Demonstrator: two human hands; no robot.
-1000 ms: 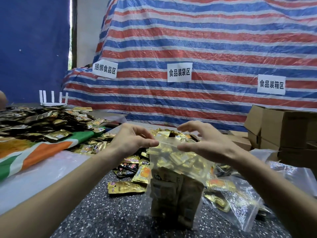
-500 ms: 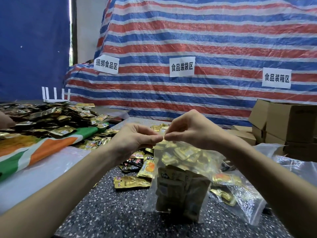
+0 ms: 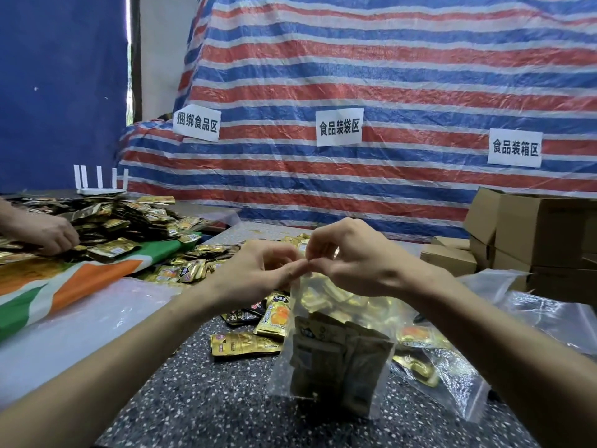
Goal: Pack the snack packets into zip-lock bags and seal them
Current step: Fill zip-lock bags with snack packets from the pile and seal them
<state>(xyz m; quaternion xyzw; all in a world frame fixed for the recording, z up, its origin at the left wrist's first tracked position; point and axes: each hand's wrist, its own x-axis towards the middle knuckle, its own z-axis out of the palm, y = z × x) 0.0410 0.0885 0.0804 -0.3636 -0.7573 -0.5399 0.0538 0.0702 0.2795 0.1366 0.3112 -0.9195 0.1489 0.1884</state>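
Both hands have drawn together since a second ago, when they held the bag's mouth apart: the left hand (image 3: 258, 270) and the right hand (image 3: 355, 257) now meet fingertip to fingertip and pinch the top edge of the zip-lock bag (image 3: 280, 379) near its left corner, closer to each other than half a second ago. Another person's hand (image 3: 48, 236), cut off by the left edge, has come further in and rests on the heap of gold packets (image 3: 122, 218). The bag stands upright on the speckled table (image 3: 200, 402) just in front of the person, filled with snack packets (image 3: 332, 360) whose print is too blurred to read. Curled fingers hide the zip strip, so whether any of it is pressed closed cannot be told. Loose packets (image 3: 244, 343) lie on the table just left of the bag, some partly covered by the left forearm. A second clear bag (image 3: 458, 386) lies flat to the right with a few packets inside, its near corner hidden behind the right forearm. Cardboard boxes (image 3: 542, 231) at the far right run out of frame.
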